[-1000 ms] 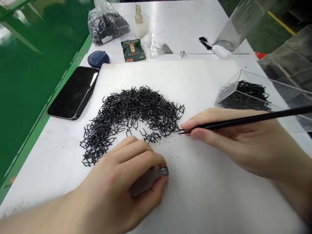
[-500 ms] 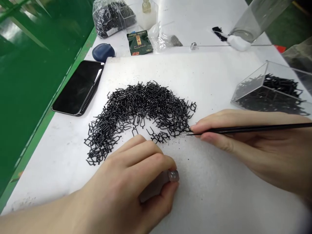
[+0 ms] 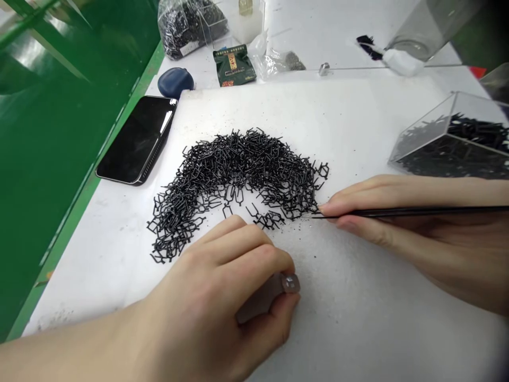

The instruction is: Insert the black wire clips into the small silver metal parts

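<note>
Between the thumb and index finger of my left hand [image 3: 234, 292] is a small clear block [image 3: 290, 283], just in front of the pile. My right hand [image 3: 421, 233] grips black tweezers [image 3: 397, 212], whose thin tips point left at the right end of the pile. An arched pile of small black forked pieces [image 3: 246, 159] lies on the white board [image 3: 350, 307]. A few loose forked pieces [image 3: 268, 218] lie on the inner side of the arch, beyond my left fingers.
A phone [image 3: 137, 139] and a blue rounded object [image 3: 175, 82] are at left. Behind lie a bag of black pieces [image 3: 186, 29], a green packet [image 3: 234, 66] and a small metal nut [image 3: 324, 68]. A clear box [image 3: 449, 140] holds black pieces at right.
The view has shifted, so the pile, board and both hands appear a little further right. Both hands keep their grips, with little movement relative to the pile.
</note>
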`<state>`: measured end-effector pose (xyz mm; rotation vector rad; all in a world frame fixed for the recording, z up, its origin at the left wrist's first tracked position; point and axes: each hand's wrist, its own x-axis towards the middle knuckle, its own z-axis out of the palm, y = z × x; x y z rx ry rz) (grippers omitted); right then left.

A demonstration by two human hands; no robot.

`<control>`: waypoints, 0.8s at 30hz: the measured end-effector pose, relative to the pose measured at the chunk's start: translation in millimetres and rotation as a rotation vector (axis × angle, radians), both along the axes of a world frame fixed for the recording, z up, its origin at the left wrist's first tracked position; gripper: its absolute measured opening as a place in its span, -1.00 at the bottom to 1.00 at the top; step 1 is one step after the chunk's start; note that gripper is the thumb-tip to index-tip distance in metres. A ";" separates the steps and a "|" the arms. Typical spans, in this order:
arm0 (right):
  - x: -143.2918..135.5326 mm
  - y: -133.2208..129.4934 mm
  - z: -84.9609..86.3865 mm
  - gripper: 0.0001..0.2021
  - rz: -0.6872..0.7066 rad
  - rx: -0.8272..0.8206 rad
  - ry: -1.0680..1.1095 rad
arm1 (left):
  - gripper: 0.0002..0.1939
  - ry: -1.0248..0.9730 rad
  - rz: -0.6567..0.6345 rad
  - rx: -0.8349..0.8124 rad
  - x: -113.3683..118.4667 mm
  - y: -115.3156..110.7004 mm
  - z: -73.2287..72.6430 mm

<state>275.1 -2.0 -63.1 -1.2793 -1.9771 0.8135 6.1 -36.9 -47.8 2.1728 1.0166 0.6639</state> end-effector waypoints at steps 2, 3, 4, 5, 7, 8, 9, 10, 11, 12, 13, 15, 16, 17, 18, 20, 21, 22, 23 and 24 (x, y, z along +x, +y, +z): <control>0.3 0.2 0.1 -0.89 0.000 0.000 0.010 | -0.92 0.003 -0.001 -0.003 -0.4 -0.1 -0.6; 0.3 0.4 0.1 -0.89 -0.004 0.006 0.022 | -0.92 0.004 0.001 -0.004 -0.5 -0.1 -0.8; 0.1 0.5 0.1 -0.89 -0.004 0.000 0.032 | -0.92 0.005 0.000 -0.004 -0.5 -0.1 -1.0; -0.4 0.6 0.1 -0.88 0.000 -0.005 0.043 | -0.91 0.005 0.001 -0.004 -0.4 -0.1 -1.2; -2.2 0.6 0.4 -0.85 0.007 -0.024 0.059 | -0.91 0.003 0.005 -0.001 -0.4 -0.1 -1.3; -3.1 0.4 0.7 -0.84 0.004 -0.030 0.071 | -0.91 0.000 0.007 0.002 -0.4 -0.1 -1.3; -4.0 0.2 1.1 -0.83 0.002 -0.042 0.081 | -0.91 -0.003 0.013 0.003 -0.5 -0.2 -1.3; -4.7 -0.1 1.7 -0.82 0.000 -0.052 0.090 | -0.90 -0.007 0.013 0.006 -0.6 -0.2 -1.3; -5.2 -0.3 2.4 -0.81 -0.003 -0.061 0.099 | -0.90 -0.011 0.012 0.005 -0.7 -0.3 -1.3; -5.4 -0.4 3.2 -0.82 -0.005 -0.071 0.107 | -0.90 -0.013 0.010 0.003 -0.7 -0.3 -1.2; -5.5 -0.3 4.2 -0.82 0.002 -0.081 0.110 | -0.89 -0.011 0.008 -0.003 -0.7 -0.3 -1.2; -5.6 0.6 6.0 -0.83 0.017 -0.086 0.112 | -0.89 -0.011 0.006 -0.010 -0.4 -0.4 -1.0; -5.6 1.3 6.6 -0.84 0.022 -0.087 0.108 | -0.89 -0.010 0.009 -0.012 -0.3 -0.4 -0.8; -5.7 2.0 7.0 -0.85 0.027 -0.087 0.100 | -0.89 -0.010 0.013 -0.012 -0.1 -0.5 -0.6; -5.8 2.6 7.1 -0.85 0.026 -0.082 0.090 | -0.90 -0.011 0.014 -0.011 0.0 -0.6 -0.5; -5.9 3.4 6.3 -0.86 0.013 -0.072 0.071 | -0.90 -0.010 0.014 -0.011 0.3 -0.8 -0.4; -5.7 3.5 5.6 -0.85 0.012 -0.065 0.068 | -0.90 -0.008 0.013 -0.011 0.4 -0.9 -0.6; -5.5 3.5 4.8 -0.84 0.012 -0.059 0.072 | -0.90 -0.009 0.010 -0.008 0.5 -0.9 -0.8; -5.3 3.4 4.2 -0.83 0.013 -0.057 0.082 | -0.90 -0.012 0.005 -0.004 0.5 -0.9 -1.1; -5.1 3.3 3.8 -0.81 0.018 -0.063 0.092 | -0.90 -0.011 0.003 -0.001 0.5 -0.7 -1.4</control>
